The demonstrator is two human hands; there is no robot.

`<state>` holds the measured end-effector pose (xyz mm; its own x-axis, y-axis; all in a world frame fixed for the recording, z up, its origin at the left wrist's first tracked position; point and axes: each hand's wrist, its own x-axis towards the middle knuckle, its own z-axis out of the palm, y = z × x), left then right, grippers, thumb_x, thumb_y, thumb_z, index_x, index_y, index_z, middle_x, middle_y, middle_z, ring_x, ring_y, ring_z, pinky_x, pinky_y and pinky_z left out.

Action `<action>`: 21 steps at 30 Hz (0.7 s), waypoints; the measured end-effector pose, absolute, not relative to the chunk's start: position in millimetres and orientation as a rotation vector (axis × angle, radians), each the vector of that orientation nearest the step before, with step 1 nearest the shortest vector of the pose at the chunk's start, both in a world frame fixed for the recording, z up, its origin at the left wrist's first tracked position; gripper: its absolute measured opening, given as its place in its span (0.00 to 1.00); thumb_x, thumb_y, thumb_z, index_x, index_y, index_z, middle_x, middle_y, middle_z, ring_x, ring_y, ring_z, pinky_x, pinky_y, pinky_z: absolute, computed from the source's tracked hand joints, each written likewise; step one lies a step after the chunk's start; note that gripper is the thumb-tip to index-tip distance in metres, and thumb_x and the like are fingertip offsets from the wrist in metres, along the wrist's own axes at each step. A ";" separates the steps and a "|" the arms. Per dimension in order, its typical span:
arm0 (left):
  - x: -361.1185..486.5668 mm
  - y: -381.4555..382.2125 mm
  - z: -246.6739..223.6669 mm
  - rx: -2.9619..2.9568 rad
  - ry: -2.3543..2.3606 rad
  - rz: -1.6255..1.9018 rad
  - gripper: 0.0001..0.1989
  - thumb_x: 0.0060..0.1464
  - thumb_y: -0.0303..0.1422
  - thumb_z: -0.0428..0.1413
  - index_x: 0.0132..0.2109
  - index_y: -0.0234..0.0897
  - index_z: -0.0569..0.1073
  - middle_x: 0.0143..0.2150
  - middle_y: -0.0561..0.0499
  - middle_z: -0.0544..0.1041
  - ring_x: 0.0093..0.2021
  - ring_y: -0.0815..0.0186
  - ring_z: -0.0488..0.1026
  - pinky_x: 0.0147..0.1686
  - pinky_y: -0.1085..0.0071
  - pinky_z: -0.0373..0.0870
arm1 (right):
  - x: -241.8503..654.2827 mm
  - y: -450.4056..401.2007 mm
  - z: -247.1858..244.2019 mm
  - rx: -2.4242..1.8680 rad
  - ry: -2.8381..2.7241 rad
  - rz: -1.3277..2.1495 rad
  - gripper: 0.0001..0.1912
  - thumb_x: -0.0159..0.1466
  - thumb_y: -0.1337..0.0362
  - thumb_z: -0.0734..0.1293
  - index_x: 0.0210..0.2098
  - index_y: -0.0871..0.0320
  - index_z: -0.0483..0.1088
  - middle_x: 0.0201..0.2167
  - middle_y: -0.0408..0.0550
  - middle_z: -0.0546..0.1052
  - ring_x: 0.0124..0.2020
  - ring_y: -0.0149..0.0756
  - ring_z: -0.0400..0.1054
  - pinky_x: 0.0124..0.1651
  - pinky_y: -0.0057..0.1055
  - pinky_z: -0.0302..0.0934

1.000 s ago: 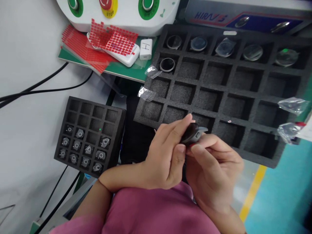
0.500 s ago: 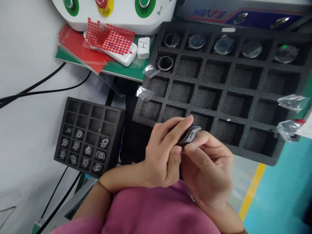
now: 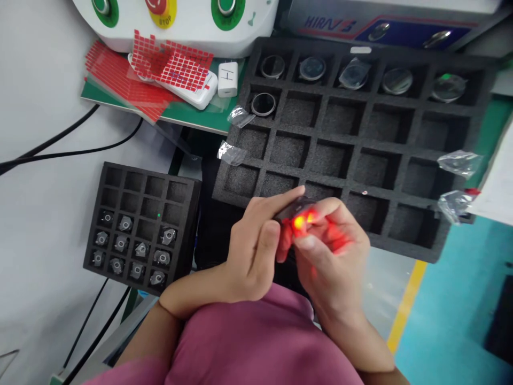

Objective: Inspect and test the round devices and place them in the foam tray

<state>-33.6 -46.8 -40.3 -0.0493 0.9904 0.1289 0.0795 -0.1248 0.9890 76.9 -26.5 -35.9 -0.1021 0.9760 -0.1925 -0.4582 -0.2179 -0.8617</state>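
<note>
In front of my chest, my left hand [image 3: 250,248] is closed on one side of a small dark smartwatch body [image 3: 295,207]. The fingers and thumb of my right hand [image 3: 339,262] pinch its other side. Red light with a bright yellow-orange spot glows from the watch, colouring the fingertips of both hands. Much of the watch is covered by fingers. Just beyond the hands lies a large dark foam tray [image 3: 308,176], with round watch faces such as this ringed one [image 3: 263,104] in its far pockets.
A smaller foam tray [image 3: 150,184] at left holds several watch-back parts [image 3: 121,243]. Red sticker sheets [image 3: 172,64], a white charger [image 3: 227,79] and a machine panel [image 3: 188,40] with a stop button lie behind. Clear film scraps [image 3: 459,163] rest on the large tray's edges.
Red light now glows from the watch, where none showed before. Both hands have shifted slightly left in view with it, and the watch has turned. The whole view has moved a little.
</note>
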 end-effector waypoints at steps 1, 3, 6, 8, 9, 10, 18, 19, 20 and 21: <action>-34.5 -46.3 -39.4 1.262 1.227 1.292 0.23 0.73 0.41 0.40 0.62 0.40 0.72 0.46 0.46 0.81 0.43 0.62 0.77 0.48 0.62 0.75 | 78.7 -27.0 -37.0 -0.957 -0.791 1.535 0.14 0.60 0.61 0.78 0.34 0.55 0.69 0.25 0.38 0.71 0.22 0.28 0.65 0.23 0.24 0.66; -35.9 -45.4 -38.6 1.107 1.163 1.283 0.22 0.73 0.41 0.41 0.60 0.39 0.74 0.45 0.47 0.81 0.41 0.63 0.77 0.45 0.64 0.76 | 81.3 -27.7 -39.2 -0.987 -0.820 1.390 0.09 0.62 0.62 0.76 0.36 0.56 0.73 0.26 0.40 0.70 0.26 0.28 0.65 0.29 0.23 0.67; -37.0 -45.1 -38.0 0.986 1.074 1.263 0.23 0.73 0.44 0.42 0.55 0.39 0.77 0.46 0.46 0.82 0.41 0.63 0.78 0.41 0.65 0.77 | 83.2 -28.5 -42.2 -1.078 -0.842 1.244 0.06 0.63 0.65 0.74 0.41 0.55 0.77 0.34 0.44 0.74 0.35 0.30 0.69 0.39 0.24 0.69; -37.6 -45.2 -36.8 1.008 1.098 1.210 0.20 0.70 0.46 0.49 0.51 0.38 0.78 0.44 0.46 0.82 0.38 0.64 0.78 0.38 0.67 0.77 | 84.0 -29.5 -43.2 -1.096 -0.880 1.257 0.09 0.65 0.65 0.73 0.46 0.53 0.78 0.41 0.45 0.76 0.42 0.32 0.72 0.46 0.26 0.69; -37.9 -45.2 -35.9 1.046 1.141 1.172 0.18 0.68 0.45 0.52 0.49 0.37 0.78 0.41 0.47 0.82 0.36 0.65 0.77 0.36 0.69 0.76 | 84.6 -30.0 -43.3 -1.085 -0.908 1.298 0.10 0.66 0.64 0.72 0.47 0.52 0.78 0.44 0.46 0.77 0.45 0.33 0.72 0.48 0.27 0.69; -38.1 -45.2 -34.9 1.100 1.193 1.134 0.15 0.67 0.43 0.55 0.48 0.37 0.78 0.38 0.49 0.81 0.34 0.66 0.77 0.34 0.70 0.75 | 85.2 -30.5 -43.0 -1.066 -0.932 1.360 0.10 0.67 0.62 0.71 0.48 0.52 0.78 0.45 0.47 0.77 0.47 0.34 0.72 0.49 0.28 0.69; -36.9 -44.5 -28.4 1.571 1.291 1.069 0.09 0.67 0.29 0.53 0.51 0.35 0.75 0.42 0.49 0.84 0.36 0.68 0.81 0.35 0.76 0.77 | 83.7 -30.8 -37.0 -0.944 -0.932 1.505 0.06 0.67 0.68 0.68 0.42 0.54 0.76 0.42 0.46 0.77 0.43 0.34 0.73 0.44 0.30 0.73; -36.1 -44.6 -28.3 1.629 1.301 1.074 0.10 0.68 0.29 0.52 0.52 0.34 0.75 0.43 0.48 0.84 0.36 0.68 0.82 0.36 0.76 0.77 | 81.5 -30.9 -37.3 -0.933 -0.918 1.477 0.06 0.67 0.70 0.68 0.41 0.55 0.75 0.42 0.46 0.76 0.42 0.34 0.73 0.44 0.31 0.75; -35.1 -44.9 -28.5 1.684 1.313 1.071 0.10 0.68 0.28 0.52 0.52 0.34 0.74 0.43 0.48 0.84 0.37 0.69 0.82 0.37 0.76 0.78 | 79.0 -31.2 -38.1 -0.913 -0.903 1.446 0.07 0.66 0.72 0.67 0.40 0.55 0.74 0.41 0.45 0.76 0.42 0.34 0.73 0.45 0.33 0.76; -34.2 -45.3 -29.0 1.735 1.325 1.064 0.10 0.69 0.28 0.51 0.52 0.34 0.73 0.42 0.48 0.84 0.37 0.69 0.82 0.38 0.76 0.78 | 76.1 -31.6 -39.3 -0.884 -0.887 1.412 0.08 0.65 0.73 0.66 0.40 0.55 0.74 0.40 0.45 0.76 0.41 0.34 0.73 0.46 0.35 0.77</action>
